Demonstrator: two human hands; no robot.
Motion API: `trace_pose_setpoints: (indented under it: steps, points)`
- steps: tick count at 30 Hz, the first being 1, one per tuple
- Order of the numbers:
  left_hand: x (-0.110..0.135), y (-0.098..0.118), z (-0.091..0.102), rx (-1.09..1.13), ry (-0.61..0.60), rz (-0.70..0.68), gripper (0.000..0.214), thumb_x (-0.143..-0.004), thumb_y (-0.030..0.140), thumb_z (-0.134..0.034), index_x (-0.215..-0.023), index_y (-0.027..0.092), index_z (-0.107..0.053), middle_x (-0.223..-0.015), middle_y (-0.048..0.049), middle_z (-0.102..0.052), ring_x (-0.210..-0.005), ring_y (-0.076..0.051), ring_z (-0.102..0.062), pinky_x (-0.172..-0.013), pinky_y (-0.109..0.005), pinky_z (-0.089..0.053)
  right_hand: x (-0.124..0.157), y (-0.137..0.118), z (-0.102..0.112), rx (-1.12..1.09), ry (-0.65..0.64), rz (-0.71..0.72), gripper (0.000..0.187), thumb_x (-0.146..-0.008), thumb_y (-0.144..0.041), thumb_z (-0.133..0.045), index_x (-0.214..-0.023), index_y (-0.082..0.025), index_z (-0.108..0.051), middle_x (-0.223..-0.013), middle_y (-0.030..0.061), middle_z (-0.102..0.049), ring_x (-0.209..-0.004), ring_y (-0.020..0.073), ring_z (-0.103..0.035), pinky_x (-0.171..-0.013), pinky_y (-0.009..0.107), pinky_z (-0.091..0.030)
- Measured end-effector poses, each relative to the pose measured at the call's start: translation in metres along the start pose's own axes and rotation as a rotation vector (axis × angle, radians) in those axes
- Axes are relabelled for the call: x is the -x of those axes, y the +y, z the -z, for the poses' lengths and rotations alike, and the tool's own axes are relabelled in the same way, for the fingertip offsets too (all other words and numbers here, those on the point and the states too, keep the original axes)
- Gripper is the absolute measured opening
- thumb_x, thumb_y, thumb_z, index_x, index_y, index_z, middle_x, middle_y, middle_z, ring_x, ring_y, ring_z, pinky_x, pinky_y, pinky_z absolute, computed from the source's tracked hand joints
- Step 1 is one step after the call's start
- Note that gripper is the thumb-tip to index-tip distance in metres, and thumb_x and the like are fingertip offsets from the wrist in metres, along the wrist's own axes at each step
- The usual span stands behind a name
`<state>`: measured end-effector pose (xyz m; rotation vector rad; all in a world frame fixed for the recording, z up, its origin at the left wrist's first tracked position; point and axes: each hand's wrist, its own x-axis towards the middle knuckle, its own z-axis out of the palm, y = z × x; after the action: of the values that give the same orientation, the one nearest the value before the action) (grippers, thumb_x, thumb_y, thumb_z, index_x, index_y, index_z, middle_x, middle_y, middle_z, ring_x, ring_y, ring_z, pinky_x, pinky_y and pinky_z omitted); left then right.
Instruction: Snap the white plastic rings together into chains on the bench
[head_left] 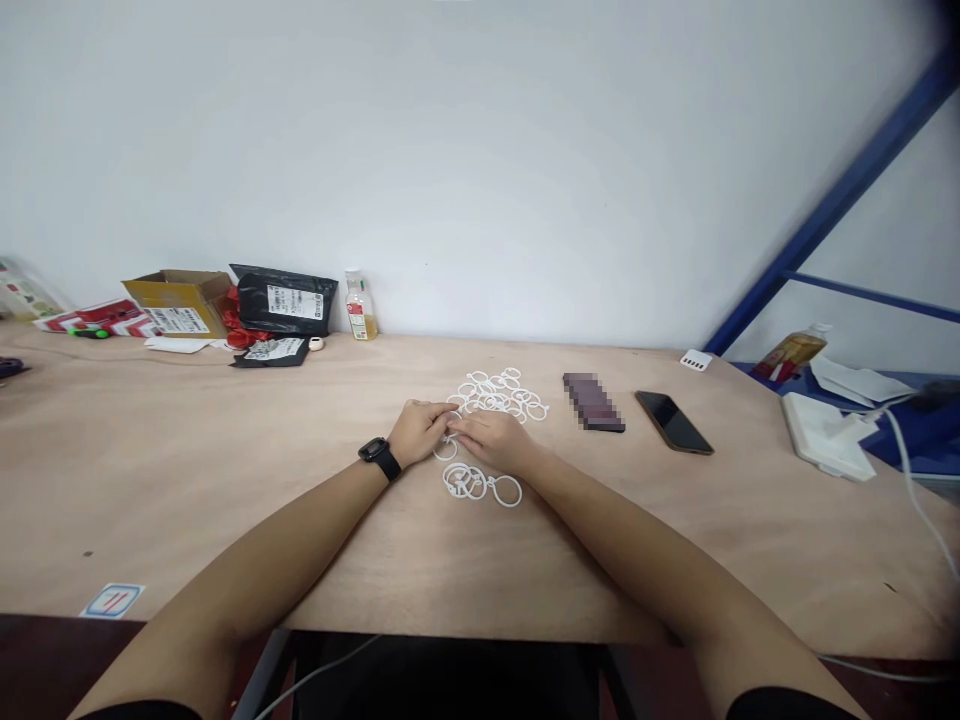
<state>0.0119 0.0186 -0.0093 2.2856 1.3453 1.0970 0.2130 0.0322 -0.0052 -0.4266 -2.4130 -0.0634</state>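
My left hand (417,433), with a black watch on its wrist, is closed in a pinch at a white ring (445,458) over the table. The fingertips of my right hand (495,441) meet it there, pinched on the same small white plastic piece. Fingers partly cover where they grip. Just beyond both hands spreads a pile of white rings (495,402) with small tabs, overlapping one another. Closer to me lies a smaller group of linked or overlapping white rings (465,482); which of the two I cannot tell.
To the right lie a blurred dark packet-like thing (594,403), a phone (673,422) and a white power strip (827,436) with a cable. Along the wall stand a cardboard box (180,302), a black mailing bag (285,300) and a bottle (360,306). A blue frame (840,190) rises at right.
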Motion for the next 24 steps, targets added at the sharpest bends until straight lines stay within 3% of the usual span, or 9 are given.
trace_pose_setpoints:
  steps: [6, 10, 12, 15, 17, 20, 24]
  points:
    - [0.004, 0.002, -0.006, 0.215, 0.015, 0.060, 0.038, -0.092, 0.024, -0.041, -0.122, 0.016, -0.063, -0.080, -0.0016, -0.074, -0.074, -0.015, -0.068, -0.075, -0.027, -0.053, 0.001, -0.001, 0.002, -0.003, -0.008, 0.005, 0.019, -0.094, -0.024, -0.049, -0.107, -0.023, -0.063, -0.098, 0.0068, -0.070, -0.094, 0.0183, -0.066, -0.081, 0.031, -0.054]
    - [0.004, 0.005, -0.005, 0.110, 0.041, 0.058, 0.037, -0.095, 0.026, -0.039, -0.122, 0.016, -0.061, -0.072, -0.0006, -0.070, -0.067, -0.015, -0.064, -0.072, -0.029, -0.051, 0.002, 0.000, 0.001, 0.009, 0.005, 0.055, 0.022, -0.094, -0.020, -0.050, -0.111, -0.023, -0.062, -0.095, 0.0060, -0.071, -0.089, 0.0182, -0.067, -0.078, 0.031, -0.053]
    - [0.004, 0.007, -0.003, 0.030, 0.078, 0.023, 0.035, -0.096, 0.029, -0.039, -0.120, 0.017, -0.062, -0.078, -0.0021, -0.071, -0.070, -0.016, -0.064, -0.077, -0.031, -0.049, 0.003, 0.000, -0.001, 0.007, 0.028, 0.041, 0.024, -0.094, -0.019, -0.051, -0.114, -0.024, -0.063, -0.093, 0.0050, -0.072, -0.086, 0.0172, -0.068, -0.076, 0.029, -0.053]
    - [0.004, 0.010, 0.001, -0.046, 0.186, -0.051, 0.031, -0.096, 0.031, -0.041, -0.115, 0.019, -0.063, -0.094, -0.0055, -0.072, -0.086, -0.019, -0.065, -0.086, -0.035, -0.046, 0.004, 0.000, -0.004, -0.026, 0.121, -0.068, 0.025, -0.094, -0.020, -0.051, -0.114, -0.025, -0.064, -0.099, 0.0043, -0.073, -0.088, 0.0160, -0.069, -0.078, 0.028, -0.053]
    - [0.004, 0.012, 0.003, -0.095, 0.231, -0.101, 0.026, -0.094, 0.031, -0.046, -0.108, 0.019, -0.065, -0.093, -0.0061, -0.071, -0.089, -0.020, -0.064, -0.086, -0.037, -0.045, 0.004, 0.001, -0.005, -0.056, 0.198, -0.186, 0.023, -0.094, -0.022, -0.052, -0.112, -0.025, -0.066, -0.098, 0.0037, -0.074, -0.087, 0.0157, -0.069, -0.079, 0.028, -0.053]
    - [0.004, 0.014, 0.004, -0.142, 0.212, -0.175, 0.020, -0.091, 0.032, -0.052, -0.098, 0.020, -0.066, -0.088, -0.0055, -0.071, -0.086, -0.019, -0.063, -0.082, -0.037, -0.045, 0.003, 0.001, -0.005, -0.107, 0.257, -0.315, 0.021, -0.093, -0.026, -0.054, -0.109, -0.024, -0.068, -0.094, 0.0031, -0.075, -0.083, 0.0161, -0.070, -0.077, 0.028, -0.054]
    - [0.004, 0.015, 0.004, -0.152, 0.194, -0.219, 0.019, -0.091, 0.035, -0.055, -0.094, 0.021, -0.067, -0.091, -0.0056, -0.072, -0.086, -0.019, -0.064, -0.082, -0.037, -0.044, 0.004, 0.002, -0.005, -0.163, 0.251, -0.311, 0.021, -0.094, -0.026, -0.054, -0.109, -0.024, -0.068, -0.098, 0.0033, -0.074, -0.087, 0.0166, -0.070, -0.080, 0.030, -0.055]
